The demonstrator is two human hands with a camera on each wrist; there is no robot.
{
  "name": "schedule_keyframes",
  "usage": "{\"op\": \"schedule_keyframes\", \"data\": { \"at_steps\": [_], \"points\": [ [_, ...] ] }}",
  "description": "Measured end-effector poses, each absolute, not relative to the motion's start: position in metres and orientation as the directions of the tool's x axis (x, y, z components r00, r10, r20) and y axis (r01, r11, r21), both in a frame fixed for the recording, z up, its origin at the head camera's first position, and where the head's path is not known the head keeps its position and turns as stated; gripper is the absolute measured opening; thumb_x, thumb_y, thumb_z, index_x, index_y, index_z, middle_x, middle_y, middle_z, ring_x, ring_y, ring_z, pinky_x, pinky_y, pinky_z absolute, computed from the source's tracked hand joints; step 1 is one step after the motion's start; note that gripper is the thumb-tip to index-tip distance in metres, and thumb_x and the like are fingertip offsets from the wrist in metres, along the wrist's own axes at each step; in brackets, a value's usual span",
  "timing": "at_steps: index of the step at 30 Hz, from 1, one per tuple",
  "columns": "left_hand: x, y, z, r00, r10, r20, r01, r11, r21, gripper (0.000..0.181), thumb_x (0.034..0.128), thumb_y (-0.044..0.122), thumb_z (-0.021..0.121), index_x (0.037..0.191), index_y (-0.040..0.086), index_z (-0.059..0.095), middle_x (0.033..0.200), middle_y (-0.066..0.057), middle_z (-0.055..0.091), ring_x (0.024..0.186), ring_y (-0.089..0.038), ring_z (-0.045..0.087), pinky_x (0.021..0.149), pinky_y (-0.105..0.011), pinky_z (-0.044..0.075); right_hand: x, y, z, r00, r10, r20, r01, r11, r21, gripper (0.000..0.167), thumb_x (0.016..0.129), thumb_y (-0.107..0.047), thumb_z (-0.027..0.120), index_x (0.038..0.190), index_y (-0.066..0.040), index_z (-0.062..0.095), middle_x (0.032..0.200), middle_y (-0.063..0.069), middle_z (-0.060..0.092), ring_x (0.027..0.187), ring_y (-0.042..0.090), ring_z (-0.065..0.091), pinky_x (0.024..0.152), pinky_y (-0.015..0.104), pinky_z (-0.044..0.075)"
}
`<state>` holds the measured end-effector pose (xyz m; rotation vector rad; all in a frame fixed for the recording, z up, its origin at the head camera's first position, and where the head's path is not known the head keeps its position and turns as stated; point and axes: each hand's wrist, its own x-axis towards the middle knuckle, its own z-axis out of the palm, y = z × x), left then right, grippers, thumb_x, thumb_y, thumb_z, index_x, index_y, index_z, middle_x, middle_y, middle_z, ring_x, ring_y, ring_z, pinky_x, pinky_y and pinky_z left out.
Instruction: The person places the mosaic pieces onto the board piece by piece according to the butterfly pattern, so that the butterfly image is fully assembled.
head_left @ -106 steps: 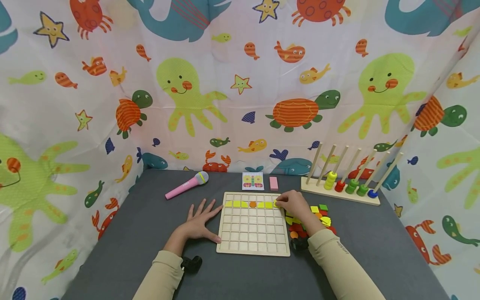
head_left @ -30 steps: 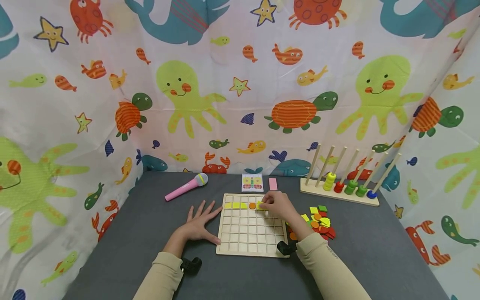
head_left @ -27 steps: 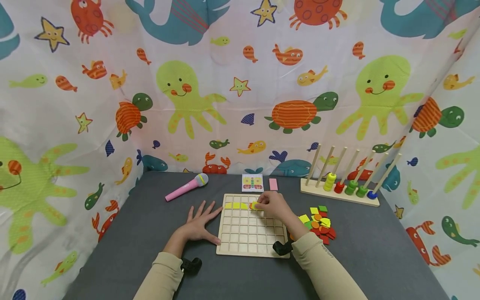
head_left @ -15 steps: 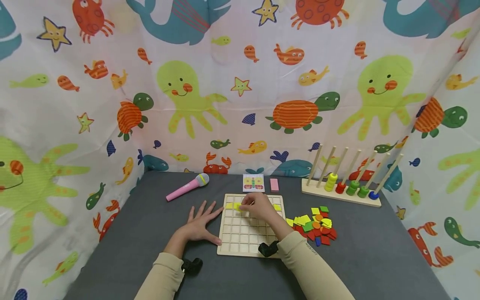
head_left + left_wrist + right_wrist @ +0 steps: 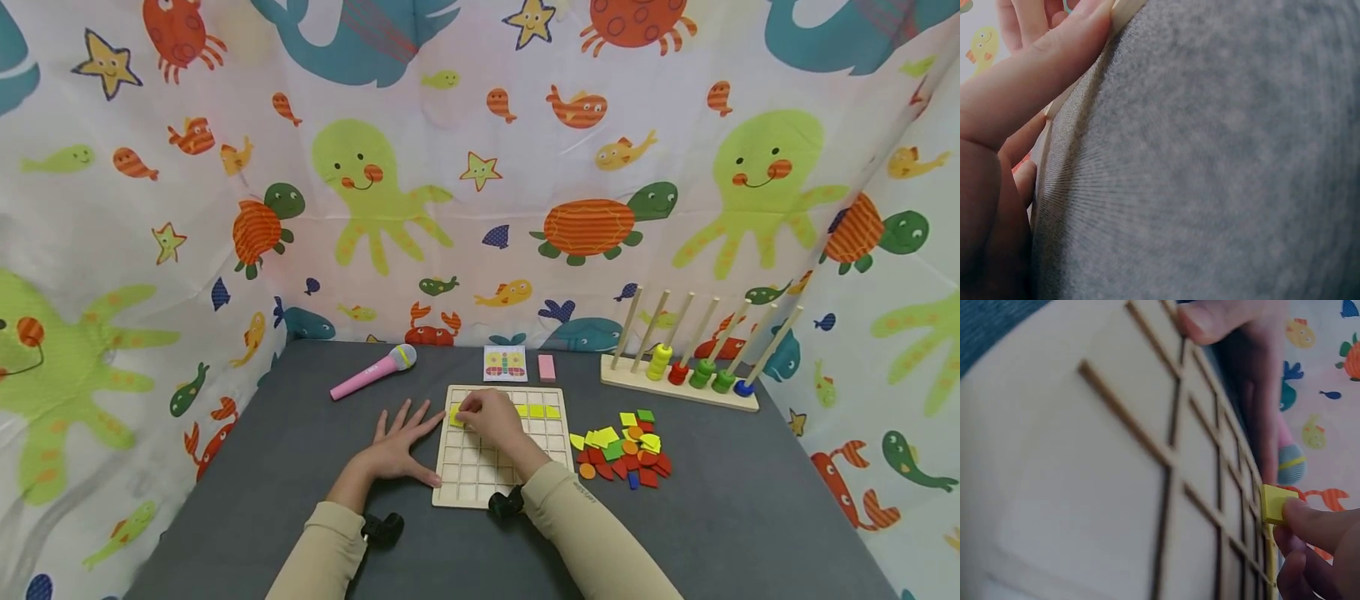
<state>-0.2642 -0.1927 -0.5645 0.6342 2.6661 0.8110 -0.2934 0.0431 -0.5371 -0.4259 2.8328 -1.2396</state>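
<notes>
My right hand (image 5: 495, 418) reaches over the wooden grid board (image 5: 468, 475) to the left end of its row of pieces. In the right wrist view, its thumb and finger pinch a yellow square tile (image 5: 1274, 504), tilted above the board. More yellow tiles (image 5: 536, 411) lie in cells to the right of that hand, which covers the middle of the row. My left hand (image 5: 397, 447) lies spread at the board's left side, its thumb and a fingertip touching the edge. The left wrist view shows that thumb (image 5: 1054, 69) against the edge.
Loose red, yellow, green, orange and blue pieces (image 5: 630, 450) lie right of the board. Behind it are a butterfly pattern card (image 5: 506, 364) and a pink block (image 5: 547, 367). A toy microphone (image 5: 372, 372) lies back left; a peg stand with rings (image 5: 678, 383) stands back right.
My right hand has moved left along the row, from its right end to its left end, carrying a yellow tile over the last second. My left hand stays at the board's edge.
</notes>
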Motion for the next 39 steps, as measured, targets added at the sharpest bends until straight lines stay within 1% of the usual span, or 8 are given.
{"op": "schedule_keyframes", "data": {
  "at_steps": [4,8,14,16,23,31,34,39],
  "points": [
    [-0.263,-0.193,-0.561,-0.866,0.477,-0.151,0.308,0.746,0.59,0.121,0.0621,0.075,0.081,0.161,0.035,0.024,0.171,-0.008,0.006,0.155,-0.041,-0.013,0.112,-0.07,-0.022,-0.293,0.038,-0.538,-0.956,-0.279,0.088,-0.264,0.695,-0.669,0.006,0.09,-0.023,0.078,0.088,-0.018,0.077,0.079,-0.008,0.07,0.072,0.008,0.061,0.067,0.028,0.05],
    [-0.266,-0.194,-0.565,-0.862,0.488,-0.139,0.325,0.742,0.586,0.12,0.0637,0.074,0.08,0.161,0.035,0.023,0.172,-0.007,0.005,0.155,-0.042,-0.014,0.11,-0.07,-0.024,-0.291,0.035,-0.537,-0.962,-0.267,0.064,-0.248,0.745,-0.619,0.007,0.09,-0.025,0.078,0.089,-0.018,0.081,0.083,-0.008,0.073,0.079,0.01,0.064,0.071,0.031,0.053],
    [-0.268,-0.193,-0.566,-0.872,0.46,-0.164,0.305,0.776,0.552,0.124,0.0586,0.079,0.079,0.161,0.04,0.02,0.172,-0.001,0.003,0.156,-0.036,-0.015,0.114,-0.067,-0.022,-0.288,0.033,-0.534,-0.966,-0.252,0.067,-0.239,0.754,-0.612,0.005,0.089,-0.024,0.079,0.089,-0.02,0.082,0.089,-0.007,0.076,0.087,0.014,0.067,0.078,0.037,0.054],
    [-0.269,-0.192,-0.567,-0.871,0.461,-0.167,0.306,0.778,0.549,0.124,0.0587,0.08,0.079,0.161,0.041,0.02,0.172,0.0,0.002,0.156,-0.036,-0.016,0.114,-0.067,-0.022,-0.287,0.033,-0.533,-0.964,-0.257,0.071,-0.244,0.749,-0.616,0.005,0.09,-0.024,0.078,0.09,-0.019,0.082,0.088,-0.007,0.075,0.085,0.013,0.066,0.078,0.037,0.054],
    [-0.267,-0.193,-0.565,-0.859,0.487,-0.158,0.327,0.76,0.562,0.121,0.0637,0.077,0.078,0.162,0.037,0.02,0.172,-0.006,0.003,0.154,-0.04,-0.017,0.111,-0.07,-0.023,-0.286,0.044,-0.525,-0.96,-0.271,0.074,-0.257,0.742,-0.619,0.009,0.09,-0.024,0.078,0.097,-0.018,0.079,0.088,-0.005,0.072,0.078,0.012,0.062,0.068,0.031,0.051],
    [-0.264,-0.191,-0.556,-0.871,0.458,-0.176,0.306,0.788,0.534,0.123,0.0623,0.074,0.081,0.162,0.033,0.022,0.172,-0.007,0.006,0.155,-0.041,-0.012,0.114,-0.07,-0.018,-0.283,0.066,-0.507,-0.959,-0.262,0.108,-0.268,0.717,-0.643,0.014,0.091,-0.021,0.076,0.104,-0.015,0.079,0.092,-0.003,0.073,0.082,0.015,0.064,0.071,0.034,0.053],
    [-0.264,-0.19,-0.556,-0.877,0.444,-0.186,0.297,0.804,0.515,0.122,0.0622,0.074,0.082,0.161,0.036,0.022,0.172,-0.004,0.006,0.156,-0.039,-0.012,0.115,-0.069,-0.016,-0.282,0.076,-0.503,-0.961,-0.258,0.101,-0.259,0.71,-0.655,0.015,0.093,-0.021,0.075,0.106,-0.014,0.078,0.092,-0.003,0.073,0.084,0.016,0.064,0.07,0.035,0.053],
    [-0.265,-0.189,-0.557,-0.88,0.437,-0.187,0.292,0.807,0.513,0.121,0.062,0.072,0.083,0.161,0.039,0.022,0.172,-0.002,0.006,0.156,-0.039,-0.012,0.115,-0.07,-0.015,-0.281,0.094,-0.5,-0.967,-0.24,0.081,-0.234,0.725,-0.648,0.016,0.093,-0.023,0.074,0.107,-0.016,0.078,0.092,-0.004,0.072,0.083,0.016,0.063,0.069,0.032,0.053]
  ]
}}
